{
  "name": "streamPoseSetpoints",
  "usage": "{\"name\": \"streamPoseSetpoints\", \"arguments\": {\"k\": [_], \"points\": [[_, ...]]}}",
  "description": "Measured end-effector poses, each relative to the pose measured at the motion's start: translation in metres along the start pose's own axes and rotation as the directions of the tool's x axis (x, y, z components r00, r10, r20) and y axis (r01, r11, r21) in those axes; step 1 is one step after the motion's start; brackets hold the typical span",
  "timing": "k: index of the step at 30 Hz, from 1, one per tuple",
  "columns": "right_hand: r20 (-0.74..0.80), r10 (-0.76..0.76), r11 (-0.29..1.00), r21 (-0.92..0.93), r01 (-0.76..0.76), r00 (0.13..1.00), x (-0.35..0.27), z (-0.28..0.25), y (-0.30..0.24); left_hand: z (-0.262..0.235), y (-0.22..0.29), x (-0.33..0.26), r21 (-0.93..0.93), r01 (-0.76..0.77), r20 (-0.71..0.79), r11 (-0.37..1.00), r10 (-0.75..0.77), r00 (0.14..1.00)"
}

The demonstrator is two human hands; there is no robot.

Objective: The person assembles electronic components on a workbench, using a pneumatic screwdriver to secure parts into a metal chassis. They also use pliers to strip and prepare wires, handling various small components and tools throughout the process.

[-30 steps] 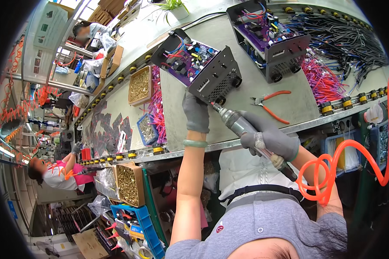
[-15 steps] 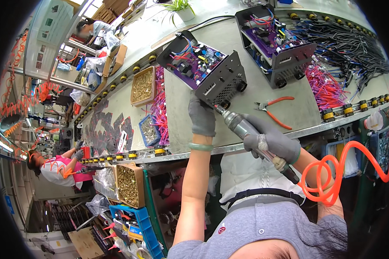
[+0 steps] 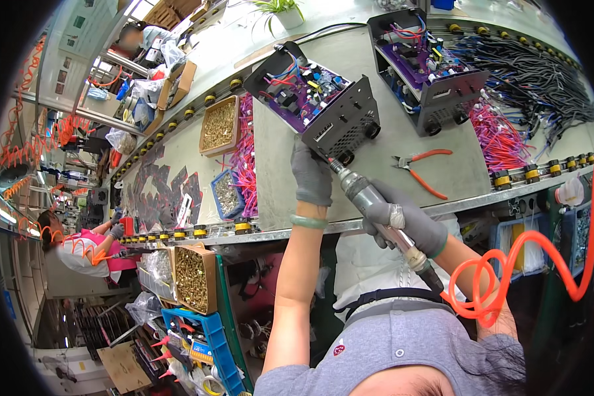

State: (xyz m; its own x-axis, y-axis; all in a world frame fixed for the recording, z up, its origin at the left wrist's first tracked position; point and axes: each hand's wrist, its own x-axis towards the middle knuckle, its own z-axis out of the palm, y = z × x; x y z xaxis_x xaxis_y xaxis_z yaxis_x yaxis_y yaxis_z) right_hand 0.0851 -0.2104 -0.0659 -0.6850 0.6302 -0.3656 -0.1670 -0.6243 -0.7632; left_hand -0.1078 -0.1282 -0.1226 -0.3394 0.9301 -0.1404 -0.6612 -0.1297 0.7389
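My right hand (image 3: pixel 408 223), in a grey glove, is wrapped round an air screwdriver (image 3: pixel 365 197) that slants up to the left. Its bit meets the lower front edge of a black metal chassis (image 3: pixel 342 125), beside my left hand. That chassis stands open-topped, with a purple circuit board (image 3: pixel 301 99) and coloured wires inside. My left hand (image 3: pixel 311 175), gloved too, is closed at the chassis's near lower corner; its fingertips are partly hidden there. An orange air hose (image 3: pixel 488 284) coils from the driver's rear end past my right forearm.
A second similar chassis (image 3: pixel 435 99) stands to the right. Orange-handled cutters (image 3: pixel 424 173) lie near the bench edge. Boxes of brass-coloured parts (image 3: pixel 220 127) and silver screws (image 3: pixel 228 195) sit left; pink wires (image 3: pixel 501 135) and black cables (image 3: pixel 541 79) lie right. A co-worker (image 3: pixel 89 254) is far left.
The driver's rear end and my right hand have shifted slightly left, and the hose loops have sagged and swung. My left hand stays at the chassis corner. The whole view has shifted a little.
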Motion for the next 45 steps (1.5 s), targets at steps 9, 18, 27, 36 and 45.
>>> {"name": "streamPoseSetpoints", "arguments": {"k": [9,18,27,36,45], "points": [[-0.013,-0.028,0.999,-0.044,0.027,1.0,-0.001,0.004,-0.002,-0.008,-0.008,0.011,0.033,-0.032,0.023,0.999,0.031,0.999],[-0.132,0.0,0.987,-0.16,-0.021,0.991,-0.045,-0.028,0.002,-0.05,0.027,0.092,0.409,-0.358,0.113,0.839,0.343,0.933],[-0.211,0.066,0.973,-0.204,-0.11,0.975,-0.055,-0.056,0.025,-0.056,0.041,0.035,0.757,-0.259,-0.006,0.599,0.403,0.915],[-0.182,0.211,0.942,-0.226,-0.25,0.96,-0.066,-0.053,0.02,-0.058,-0.009,-0.086,0.905,-0.415,0.423,0.097,-0.095,0.901],[-0.074,0.163,0.957,-0.23,-0.176,0.984,-0.052,-0.049,0.02,-0.046,-0.015,-0.075,0.828,-0.049,0.106,0.559,-0.07,0.992]]}}
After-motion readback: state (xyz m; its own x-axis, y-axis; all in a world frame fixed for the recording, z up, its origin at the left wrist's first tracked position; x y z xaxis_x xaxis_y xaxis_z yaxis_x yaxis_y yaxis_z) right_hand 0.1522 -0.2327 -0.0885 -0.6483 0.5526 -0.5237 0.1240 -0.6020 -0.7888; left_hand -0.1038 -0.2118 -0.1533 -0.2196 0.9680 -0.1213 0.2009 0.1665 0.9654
